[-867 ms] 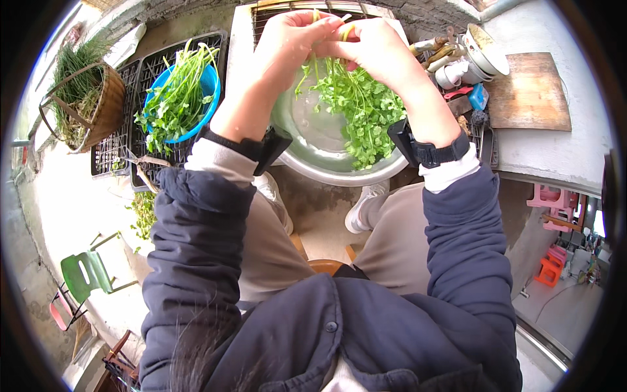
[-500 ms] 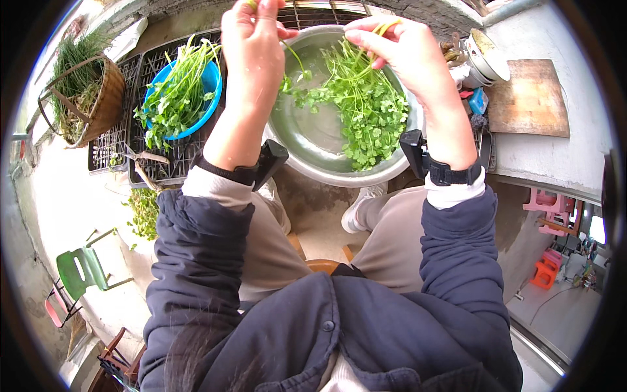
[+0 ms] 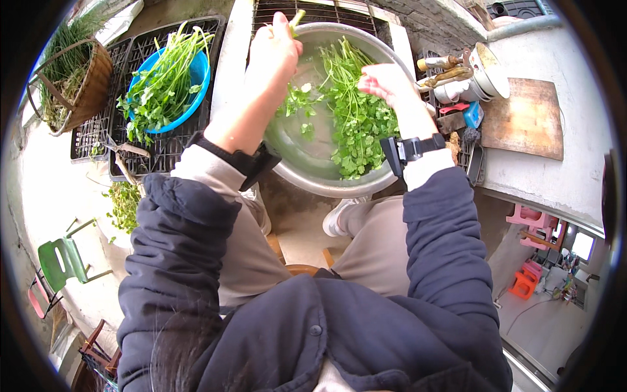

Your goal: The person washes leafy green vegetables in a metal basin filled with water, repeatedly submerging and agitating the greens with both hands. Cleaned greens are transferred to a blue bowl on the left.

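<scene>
Beyond the knees (image 3: 379, 225), leafy greens (image 3: 362, 124) lie in the metal basin (image 3: 326, 189), the right hand (image 3: 384, 83) at their edge, grip impossible to tell, and farther out, well apart, the left hand (image 3: 277, 48) pinches a pale stem (image 3: 297, 21)!

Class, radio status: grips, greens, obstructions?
Left grip pinching a stalk. Right grip over the greens, hold unclear. Greens lying in basin. Nothing seen blocking.

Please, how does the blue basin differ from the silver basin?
The blue basin is smaller; the silver basin is clearly wider. The blue basin's greens stick out past its edge; the silver basin's greens lie mostly inside. Both are round and hold leafy green bunches.
</scene>
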Available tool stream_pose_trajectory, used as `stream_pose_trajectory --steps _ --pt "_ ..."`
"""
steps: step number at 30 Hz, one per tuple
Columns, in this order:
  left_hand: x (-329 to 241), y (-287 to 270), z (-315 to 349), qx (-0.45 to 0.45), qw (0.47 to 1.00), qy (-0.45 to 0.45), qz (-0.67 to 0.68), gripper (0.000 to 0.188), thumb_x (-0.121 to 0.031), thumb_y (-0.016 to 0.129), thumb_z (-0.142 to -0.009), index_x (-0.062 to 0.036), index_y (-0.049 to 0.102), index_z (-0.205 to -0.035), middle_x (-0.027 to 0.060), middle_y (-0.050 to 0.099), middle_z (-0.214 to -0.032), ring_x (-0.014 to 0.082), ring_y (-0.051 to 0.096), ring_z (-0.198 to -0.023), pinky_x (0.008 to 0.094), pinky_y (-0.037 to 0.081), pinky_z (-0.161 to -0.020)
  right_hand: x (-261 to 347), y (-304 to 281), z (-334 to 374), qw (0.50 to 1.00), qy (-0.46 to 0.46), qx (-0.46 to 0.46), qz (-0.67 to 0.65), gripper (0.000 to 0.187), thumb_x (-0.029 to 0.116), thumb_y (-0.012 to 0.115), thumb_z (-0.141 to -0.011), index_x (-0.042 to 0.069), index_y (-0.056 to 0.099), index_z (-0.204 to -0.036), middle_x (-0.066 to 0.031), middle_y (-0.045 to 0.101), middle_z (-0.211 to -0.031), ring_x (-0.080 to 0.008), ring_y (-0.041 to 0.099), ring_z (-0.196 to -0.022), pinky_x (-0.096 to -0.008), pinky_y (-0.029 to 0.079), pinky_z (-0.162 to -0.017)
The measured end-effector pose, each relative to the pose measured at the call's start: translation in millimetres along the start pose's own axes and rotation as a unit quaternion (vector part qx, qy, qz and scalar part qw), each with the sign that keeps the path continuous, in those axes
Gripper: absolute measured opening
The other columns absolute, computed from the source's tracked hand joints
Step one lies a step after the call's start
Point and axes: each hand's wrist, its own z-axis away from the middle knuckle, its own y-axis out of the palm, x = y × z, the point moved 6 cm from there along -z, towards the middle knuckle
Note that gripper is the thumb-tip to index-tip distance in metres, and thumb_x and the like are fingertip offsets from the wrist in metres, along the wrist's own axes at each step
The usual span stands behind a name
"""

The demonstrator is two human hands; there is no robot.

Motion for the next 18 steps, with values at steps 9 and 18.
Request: stream_pose_trajectory --steps 9,18 --pt "-32.1 -25.0 7.7 0.055 0.978 -0.055 0.192 0.047 -0.055 0.056 -0.093 -0.0120 0.052 -0.074 -0.0070 0.034 -0.054 0.0068 0.032 -0.043 0.0237 0.031 -0.042 -35.9 -19.1 -32.3 0.971 0.010 -0.190 0.147 0.025 0.023 0.069 -0.084 -0.001 0.070 -0.085 -0.0080 0.068 -0.068 -0.0149 0.063 -0.051 -0.0276 0.054 -0.054" --pt "-33.6 -48.0 -5.4 0.019 0.964 0.063 0.257 0.037 -0.048 0.056 -0.095 -0.0152 0.050 -0.078 -0.0086 0.034 -0.056 0.0050 0.031 -0.045 0.0210 0.029 -0.043 46.3 49.5 41.1 0.952 -0.276 -0.024 0.131 0.019 0.020 0.066 -0.090 0.012 0.068 -0.107 -0.0053 0.069 -0.087 -0.0108 0.065 -0.072 -0.0241 0.053 -0.060"
